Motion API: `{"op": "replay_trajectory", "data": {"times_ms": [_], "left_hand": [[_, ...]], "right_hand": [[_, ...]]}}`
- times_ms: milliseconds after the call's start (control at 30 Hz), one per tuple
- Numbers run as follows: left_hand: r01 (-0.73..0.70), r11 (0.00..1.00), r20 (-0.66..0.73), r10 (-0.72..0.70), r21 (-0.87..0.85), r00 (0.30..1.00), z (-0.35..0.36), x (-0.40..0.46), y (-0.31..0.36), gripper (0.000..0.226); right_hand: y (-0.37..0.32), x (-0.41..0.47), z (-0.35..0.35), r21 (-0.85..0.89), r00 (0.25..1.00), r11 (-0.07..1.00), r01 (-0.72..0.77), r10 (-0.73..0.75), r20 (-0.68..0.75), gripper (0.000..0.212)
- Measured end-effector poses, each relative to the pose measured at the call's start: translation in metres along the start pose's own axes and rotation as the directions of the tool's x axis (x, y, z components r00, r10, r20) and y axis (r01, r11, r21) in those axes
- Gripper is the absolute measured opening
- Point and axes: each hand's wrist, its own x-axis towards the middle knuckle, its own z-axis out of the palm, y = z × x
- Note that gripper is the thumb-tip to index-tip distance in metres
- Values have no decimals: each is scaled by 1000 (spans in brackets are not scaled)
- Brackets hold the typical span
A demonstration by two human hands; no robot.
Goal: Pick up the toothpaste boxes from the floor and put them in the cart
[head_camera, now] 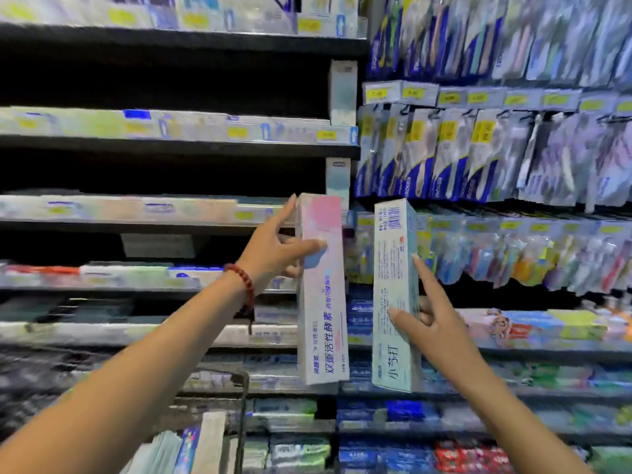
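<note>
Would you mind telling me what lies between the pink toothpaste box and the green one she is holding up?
Nothing held: in the head view, the gap between the pink box and the green box shows only blurred shelf stock behind.

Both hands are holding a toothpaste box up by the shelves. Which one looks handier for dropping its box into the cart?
Probably the left hand. Its pink box hangs nearer the dark cart frame at lower left; the right hand with the green box is farther away.

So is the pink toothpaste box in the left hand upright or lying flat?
Upright. The pink toothpaste box stands on end in the left hand, long side vertical, its printed text running up the face.
</note>
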Motion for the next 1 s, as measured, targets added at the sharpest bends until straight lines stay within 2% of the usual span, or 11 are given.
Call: {"op": "replay_trajectory", "data": {"times_ms": [167,300,433,533,700,833,1000], "left_hand": [[-2,996,-180,18,85,984,-74,-42,17,104],[19,986,-329,37,164,944,-130,-76,26,89],[83,979,-437,7,187,900,-188,-120,21,99],[139,974,-519,-26,180,854,-229,-156,11,92],[285,939,-600,-117,193,791,-309,-221,-15,93],[320,924,-640,-117,211,760,-368,-260,-28,88],[409,883,-634,-184,229,752,-440,-289,-50,92]], "right_hand": [[-24,16,53,65,989,994,83,-91,116,76],[-48,23,99,128,966,985,120,-145,213,74],[-66,26,157,160,933,980,116,-163,321,76],[-75,23,208,171,908,977,127,-184,377,75],[-92,6,297,164,868,980,116,-181,463,79],[-107,-12,369,167,855,983,75,-150,496,77],[-122,-33,450,162,845,987,26,-108,524,78]]}}
